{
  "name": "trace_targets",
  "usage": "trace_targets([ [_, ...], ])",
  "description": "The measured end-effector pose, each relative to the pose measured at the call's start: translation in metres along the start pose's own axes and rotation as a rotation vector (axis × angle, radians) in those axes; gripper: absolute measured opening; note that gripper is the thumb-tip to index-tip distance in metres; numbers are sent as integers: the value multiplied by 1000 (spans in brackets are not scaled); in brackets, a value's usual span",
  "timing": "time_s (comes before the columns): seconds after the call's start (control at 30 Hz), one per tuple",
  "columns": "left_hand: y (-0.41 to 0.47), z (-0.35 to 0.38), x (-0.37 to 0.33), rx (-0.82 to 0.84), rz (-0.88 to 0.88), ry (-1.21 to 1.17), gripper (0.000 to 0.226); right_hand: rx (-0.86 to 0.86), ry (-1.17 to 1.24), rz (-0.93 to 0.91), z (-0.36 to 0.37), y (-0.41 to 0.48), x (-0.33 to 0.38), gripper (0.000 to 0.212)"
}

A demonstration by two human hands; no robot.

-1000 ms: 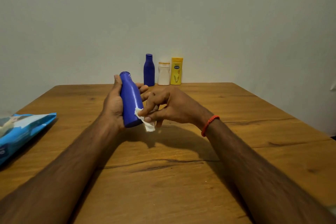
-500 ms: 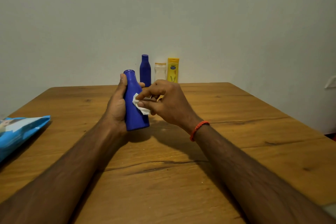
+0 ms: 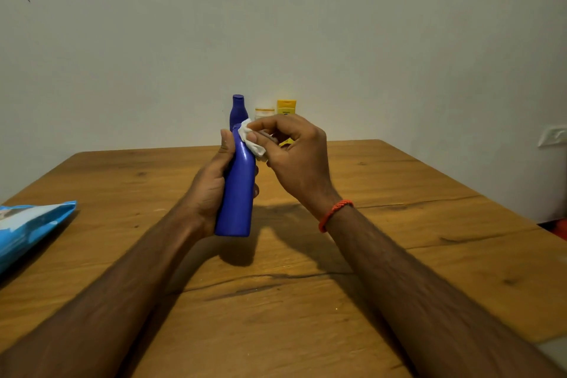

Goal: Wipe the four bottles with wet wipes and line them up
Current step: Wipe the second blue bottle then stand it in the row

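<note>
Wiping the neck of the blue bottle [image 3: 237,193]

The left hand [image 3: 211,187] wraps round the bottle's body, holding it nearly upright over the table [image 3: 399,224]. Just above that grip, the right hand [image 3: 294,159] pinches a wet wipe [image 3: 251,141] against the neck. Beyond both hands, a dark bottle [image 3: 238,107], a white bottle [image 3: 264,112] and a yellow bottle [image 3: 286,107] stand side by side. That row probably means three are done and this is the last.
</note>
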State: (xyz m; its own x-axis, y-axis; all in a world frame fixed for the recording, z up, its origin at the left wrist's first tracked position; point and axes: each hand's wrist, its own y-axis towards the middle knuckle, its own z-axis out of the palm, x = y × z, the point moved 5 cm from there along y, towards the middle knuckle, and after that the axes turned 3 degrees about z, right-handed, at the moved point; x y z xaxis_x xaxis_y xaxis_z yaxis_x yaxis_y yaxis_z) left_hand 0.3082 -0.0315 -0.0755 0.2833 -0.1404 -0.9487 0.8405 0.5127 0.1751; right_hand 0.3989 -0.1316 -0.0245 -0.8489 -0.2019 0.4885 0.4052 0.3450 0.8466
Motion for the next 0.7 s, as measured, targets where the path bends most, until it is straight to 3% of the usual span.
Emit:
trace_targets([
  [0.13,1,5,1,80,-26,-17,80,8,25,88,1,1,-7,17],
  [0.33,1,-4,0,82,-41,-5,78,107,138,197,7,1,-12,21],
  [0.57,4,-22,3,3,-44,-124,91,350,267,169,14,-5,-4,20],
  [0.7,3,-18,0,82,-36,-159,114,224,223,105,13,-6,1,17],
])
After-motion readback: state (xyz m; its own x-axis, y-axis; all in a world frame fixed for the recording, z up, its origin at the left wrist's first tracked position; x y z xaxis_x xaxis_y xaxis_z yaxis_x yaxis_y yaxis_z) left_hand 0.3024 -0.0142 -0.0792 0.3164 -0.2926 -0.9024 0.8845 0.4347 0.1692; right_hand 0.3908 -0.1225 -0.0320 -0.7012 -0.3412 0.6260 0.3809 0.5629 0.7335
